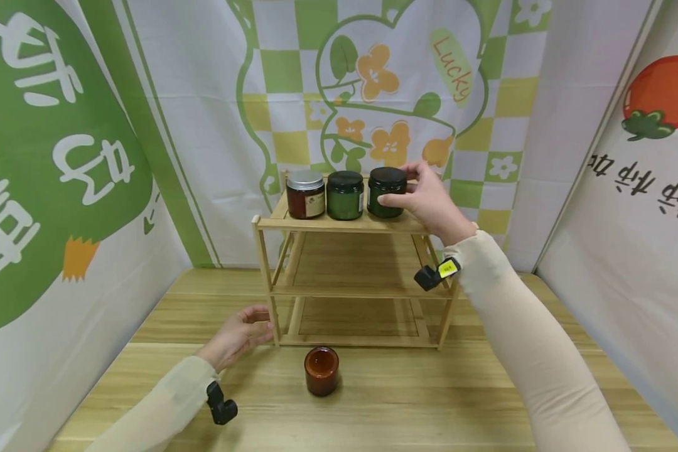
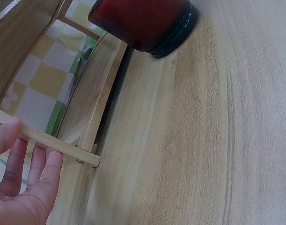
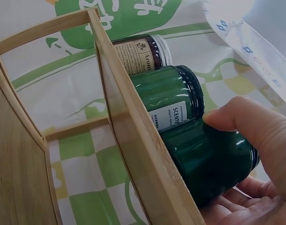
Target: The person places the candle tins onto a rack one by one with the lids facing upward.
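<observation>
- Green glass makes up the jar (image 1: pixel 387 192) that the right hand (image 1: pixel 424 196) holds on the top shelf of the wooden rack (image 1: pixel 339 287). The grip is wrapped round the jar, thumb on the front and fingers behind.
- Just to the left of that grip stands a second green jar (image 1: pixel 344 195) with a black lid. Its white label shows the letters "SCENTE" in the right wrist view; the rest is too small to read.
- Further left stands a dark red jar (image 1: pixel 305 194) with a silver lid. Its tan label starts with "Arom".
- The left hand (image 1: pixel 238 334) rests low at the rack's front left leg. In the left wrist view its fingers (image 2: pixel 37 171) lie loosely on a thin wooden bar, open, not squeezing.
- To the right of that hand, an amber jar (image 1: pixel 321 370) with no lid stands on the table (image 1: pixel 429 402), just in front of the rack.
- Behind the rack hangs a cloth (image 1: pixel 407 75) with flowers, checks and the word "Lucky" (image 1: pixel 451 68).
</observation>
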Tool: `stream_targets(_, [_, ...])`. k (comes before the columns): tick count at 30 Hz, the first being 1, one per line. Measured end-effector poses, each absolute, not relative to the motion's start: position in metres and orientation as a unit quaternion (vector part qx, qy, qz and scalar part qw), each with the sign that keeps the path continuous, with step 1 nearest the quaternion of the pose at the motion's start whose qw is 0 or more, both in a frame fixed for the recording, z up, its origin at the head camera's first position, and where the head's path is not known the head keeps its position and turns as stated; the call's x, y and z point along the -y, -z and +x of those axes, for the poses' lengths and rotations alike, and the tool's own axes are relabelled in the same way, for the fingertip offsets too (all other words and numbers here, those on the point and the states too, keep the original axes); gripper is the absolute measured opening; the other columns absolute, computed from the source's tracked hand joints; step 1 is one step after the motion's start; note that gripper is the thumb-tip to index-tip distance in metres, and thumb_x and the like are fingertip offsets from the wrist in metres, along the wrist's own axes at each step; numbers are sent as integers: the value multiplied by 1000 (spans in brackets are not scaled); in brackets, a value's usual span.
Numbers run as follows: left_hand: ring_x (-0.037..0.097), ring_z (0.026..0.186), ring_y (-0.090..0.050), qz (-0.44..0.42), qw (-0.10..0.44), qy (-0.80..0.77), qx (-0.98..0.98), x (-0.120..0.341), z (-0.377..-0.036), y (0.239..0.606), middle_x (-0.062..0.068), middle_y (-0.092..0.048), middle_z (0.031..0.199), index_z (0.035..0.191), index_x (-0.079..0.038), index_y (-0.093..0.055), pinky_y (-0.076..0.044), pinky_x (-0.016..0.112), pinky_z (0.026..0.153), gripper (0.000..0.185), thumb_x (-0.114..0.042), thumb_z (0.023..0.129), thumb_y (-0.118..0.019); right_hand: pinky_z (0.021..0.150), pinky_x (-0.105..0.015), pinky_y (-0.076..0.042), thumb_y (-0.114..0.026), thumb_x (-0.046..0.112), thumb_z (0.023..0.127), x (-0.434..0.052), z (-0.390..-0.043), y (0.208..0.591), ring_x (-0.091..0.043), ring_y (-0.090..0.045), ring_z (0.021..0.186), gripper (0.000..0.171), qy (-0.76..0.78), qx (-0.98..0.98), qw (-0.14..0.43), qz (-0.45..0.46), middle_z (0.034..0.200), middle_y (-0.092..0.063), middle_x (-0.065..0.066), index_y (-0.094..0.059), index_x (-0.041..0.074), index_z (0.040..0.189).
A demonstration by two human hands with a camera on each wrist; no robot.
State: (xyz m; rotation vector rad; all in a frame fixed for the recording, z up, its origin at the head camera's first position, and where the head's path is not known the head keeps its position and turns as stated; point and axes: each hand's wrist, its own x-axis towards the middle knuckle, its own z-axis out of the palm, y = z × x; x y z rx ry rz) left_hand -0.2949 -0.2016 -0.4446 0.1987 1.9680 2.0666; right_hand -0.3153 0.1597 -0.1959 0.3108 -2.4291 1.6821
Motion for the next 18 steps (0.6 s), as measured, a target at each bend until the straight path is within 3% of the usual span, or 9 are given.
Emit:
stream_targets(10, [16,104,-57,69,144,-710,-686,201,-294,443,11,-45,125,136,5,-38,-52,33,100,47,-2,94,-59,83,-26,-54,-73,3,81,-157,-317,198,-29,-55,123,60,-562,816,83,107,128,-43,-13,-36,2,128])
stream_targets(18, [15,103,-57,69,143,-712,-684,201,-294,444,10,-46,123,133,3,-41,-52,33,100,43,-2,94,-59,82,-26,-54,-74,3,81,-157,-317,200,-27,-57,119,60,-561,818,77,106,126,-44,-12,-37,4,129])
